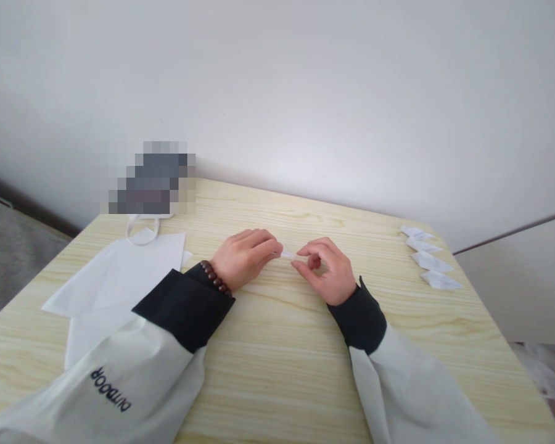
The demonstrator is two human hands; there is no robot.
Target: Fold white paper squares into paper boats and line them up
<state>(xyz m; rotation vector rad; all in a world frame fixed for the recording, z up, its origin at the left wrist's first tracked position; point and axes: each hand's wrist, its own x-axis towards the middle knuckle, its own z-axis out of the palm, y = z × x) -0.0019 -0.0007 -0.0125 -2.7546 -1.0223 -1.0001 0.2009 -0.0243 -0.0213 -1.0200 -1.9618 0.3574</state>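
Over the middle of the table, my left hand is closed on a small folded piece of white paper, its fingers curled over the paper's left part. A dark beaded bracelet circles that wrist. From the other side, my right hand has thumb and forefinger bent in a pinch at the paper's right end. Only a short, narrow strip of the paper shows between the two hands; the rest lies hidden behind my left fingers.
Several folded white paper pieces lie in a row near the right edge of the wooden table. White paper sheets overlap at the left, partly under my left sleeve. Behind them stands a pixelated dark object with a white loop.
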